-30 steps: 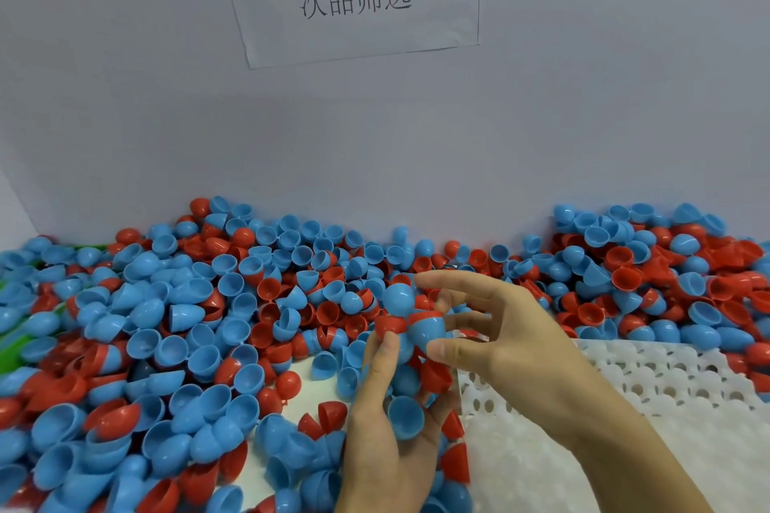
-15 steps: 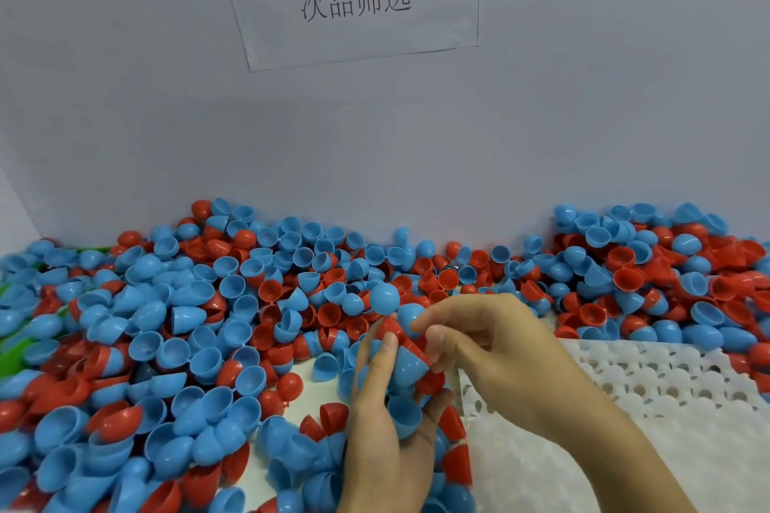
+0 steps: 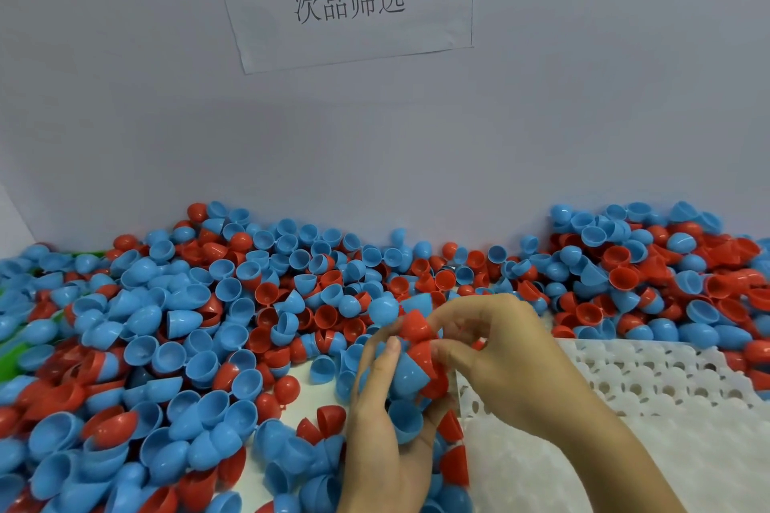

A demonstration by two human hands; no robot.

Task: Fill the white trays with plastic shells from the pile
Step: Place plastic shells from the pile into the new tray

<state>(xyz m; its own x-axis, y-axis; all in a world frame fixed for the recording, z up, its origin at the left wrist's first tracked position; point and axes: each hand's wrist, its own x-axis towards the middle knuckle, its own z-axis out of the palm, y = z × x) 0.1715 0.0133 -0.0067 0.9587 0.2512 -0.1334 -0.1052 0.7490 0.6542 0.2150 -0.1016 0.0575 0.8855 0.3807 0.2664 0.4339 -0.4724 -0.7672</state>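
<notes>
Head view shows shells (image 3: pixel 410 371), blue and red half-domes of thin plastic, bunched in the left hand (image 3: pixel 387 446); that hand cups them from below, fingers curled up round the cluster, index finger laid along a blue one; the right hand (image 3: pixel 496 350) comes in from the right, thumb and fingertips pinching a red shell (image 3: pixel 416 327) at the top of the bunch; both hands therefore hold shells, neither is spread wide.

By their look the shells are very light, stiff enough to keep shape yet thin-walled, so a hard squeeze may flex or crack a rim; the smooth domes seem slippery, and nested ones may cling together; I judge the best hold is a light pinch across the rim, or thumb inside and finger on the dome, one shell at a time.

Around the hands, the pile (image 3: pixel 200 329) spreads over the table to the left and along the back wall, blue mixed with red, some joined in pairs; the tray (image 3: pixel 650 383), white with rows of round pockets, lies just right of the hands, its visible pockets unfilled; a paper sign (image 3: pixel 346 0) with printed characters hangs on the wall above.
</notes>
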